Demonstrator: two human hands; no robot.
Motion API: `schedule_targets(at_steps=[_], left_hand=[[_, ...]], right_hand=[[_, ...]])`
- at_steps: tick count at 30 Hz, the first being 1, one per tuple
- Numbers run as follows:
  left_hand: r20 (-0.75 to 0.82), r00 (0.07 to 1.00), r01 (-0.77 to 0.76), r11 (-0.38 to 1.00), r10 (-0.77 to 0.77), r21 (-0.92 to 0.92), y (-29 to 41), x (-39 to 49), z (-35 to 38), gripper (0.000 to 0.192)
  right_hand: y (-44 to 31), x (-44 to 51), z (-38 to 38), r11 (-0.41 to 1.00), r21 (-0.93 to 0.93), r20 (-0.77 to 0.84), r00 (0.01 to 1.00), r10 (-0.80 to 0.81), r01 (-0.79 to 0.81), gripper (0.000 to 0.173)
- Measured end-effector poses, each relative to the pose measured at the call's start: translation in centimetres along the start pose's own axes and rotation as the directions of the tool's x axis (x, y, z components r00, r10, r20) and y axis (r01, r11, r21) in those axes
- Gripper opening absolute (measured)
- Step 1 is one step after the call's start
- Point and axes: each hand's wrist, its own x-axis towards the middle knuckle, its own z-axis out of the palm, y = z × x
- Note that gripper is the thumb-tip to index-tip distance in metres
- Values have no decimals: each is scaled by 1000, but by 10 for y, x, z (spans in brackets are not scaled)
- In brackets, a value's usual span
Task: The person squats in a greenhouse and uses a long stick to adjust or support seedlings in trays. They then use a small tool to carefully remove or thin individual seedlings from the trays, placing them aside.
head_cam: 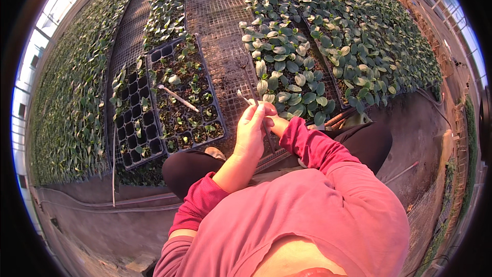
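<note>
My left hand (249,129) and my right hand (277,118) meet in front of my body, fingers touching. From the left hand's fingertips juts a slim white-tipped object (243,97); its lower part is hidden by the fingers. What the right fingers grip is covered by the left hand. Left of my hands lies a black plug tray (224,134) with soil and small seedlings. Across it rests a thin stick (180,99) with a pale end. A second plug tray (128,168) beside it shows many dark cells and a few seedlings.
Dense leafy seedlings (296,80) stand in trays to the right, and more seedlings (69,123) fill the left. Mesh bench top (219,19) runs between. A pale upright rod (114,165) stands at the bench's near left. A hose (96,204) crosses the ground.
</note>
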Motion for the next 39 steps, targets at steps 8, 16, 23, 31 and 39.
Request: schedule_targets(at_steps=[8,16,23,31,39], left_hand=[[-91,996,-12,1000,11,-10,-11,22,-2,14],[-173,983,76,994,-61,83,-27,38,-2,13],[-238,965,134,986,-108,98,-37,44,-8,11],[-234,962,172,979,-143,108,-42,47,-3,12],[-209,966,175,980,-153,91,-42,47,-8,12]], right_hand=[[-62,-74,-125,859,512,-65,998,11,23,18],[-34,-92,-229,944,291,-345,938,-45,152,18],[-8,-71,-238,996,19,-415,907,-67,83,19],[16,-47,-215,989,148,-273,962,16,26,15],[22,-30,-210,998,17,-335,941,-47,56,16]])
